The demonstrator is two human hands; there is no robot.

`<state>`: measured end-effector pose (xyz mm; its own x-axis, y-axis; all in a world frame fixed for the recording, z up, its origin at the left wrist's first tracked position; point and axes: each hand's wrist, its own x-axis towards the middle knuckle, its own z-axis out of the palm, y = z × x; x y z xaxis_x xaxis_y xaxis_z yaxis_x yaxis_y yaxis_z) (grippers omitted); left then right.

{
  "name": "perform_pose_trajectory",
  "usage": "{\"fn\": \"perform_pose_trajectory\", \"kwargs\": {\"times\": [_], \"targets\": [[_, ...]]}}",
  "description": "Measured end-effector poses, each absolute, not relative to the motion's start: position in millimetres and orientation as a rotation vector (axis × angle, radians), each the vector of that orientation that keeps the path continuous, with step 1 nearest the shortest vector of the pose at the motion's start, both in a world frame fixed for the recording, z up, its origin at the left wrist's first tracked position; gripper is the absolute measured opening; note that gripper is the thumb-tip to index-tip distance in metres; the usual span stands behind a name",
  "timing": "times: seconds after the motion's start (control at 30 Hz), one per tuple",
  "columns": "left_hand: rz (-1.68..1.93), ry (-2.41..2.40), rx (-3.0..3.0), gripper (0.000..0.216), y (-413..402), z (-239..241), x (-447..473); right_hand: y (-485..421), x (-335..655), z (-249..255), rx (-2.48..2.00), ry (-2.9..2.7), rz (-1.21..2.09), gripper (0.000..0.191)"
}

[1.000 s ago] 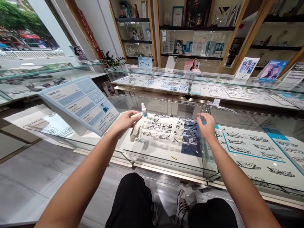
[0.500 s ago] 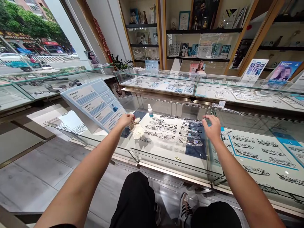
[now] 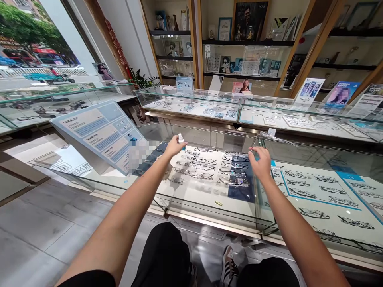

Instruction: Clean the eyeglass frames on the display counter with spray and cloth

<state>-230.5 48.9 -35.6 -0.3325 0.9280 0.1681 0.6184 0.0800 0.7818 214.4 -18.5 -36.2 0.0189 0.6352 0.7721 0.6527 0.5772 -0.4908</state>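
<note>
The left hand [image 3: 173,147] reaches out over the glass surface [image 3: 197,194], and its grip is pinching a little white bottle [image 3: 180,138] near the far side. I can't tell if the bottle's bottom touches the glass. The right hand [image 3: 261,162] is well apart from it, over by the right end of the same case, with its thumb and finger tips close together (I can't tell if that grip is pinching a thin thing or nothing). Between the two hands, lots of glasses [image 3: 203,162] lie in rows under the glass, and some of them sit on a dark blue sheet [image 3: 241,193]. A small yellow thing [image 3: 218,203] is near the front. A big blue and white card [image 3: 97,131] leans at a slant to the left of the left hand.
</note>
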Motion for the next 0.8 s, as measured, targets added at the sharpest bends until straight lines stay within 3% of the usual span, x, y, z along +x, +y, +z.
{"fn": "perform_pose_trajectory", "kwargs": {"times": [0.1,0.23,0.37,0.5,0.63,0.8], "targets": [[1.145,2.020,1.507,0.027,53.2,-33.2,-213.8,-18.3,214.2,-33.7,-1.079,-1.640,0.010,0.018],[1.288,1.870,1.550,0.022,52.2,-15.6,-171.5,-16.5,213.9,-30.3,-1.079,-1.589,0.075,0.019],[1.460,1.170,1.354,0.036,41.5,11.5,-102.0,-15.7,212.5,-27.0,-0.999,-1.573,0.271,0.021],[1.363,0.698,1.167,0.046,21.7,30.2,-37.5,-17.9,210.8,-22.4,-0.914,-1.578,0.457,0.022],[1.189,0.496,1.084,0.071,5.4,33.4,-8.1,-21.6,208.2,-17.7,-0.898,-1.585,0.539,0.024],[1.011,0.453,1.046,0.082,-4.9,28.8,-12.8,-27.0,202.7,-14.6,-0.897,-1.582,0.621,0.025]]}}
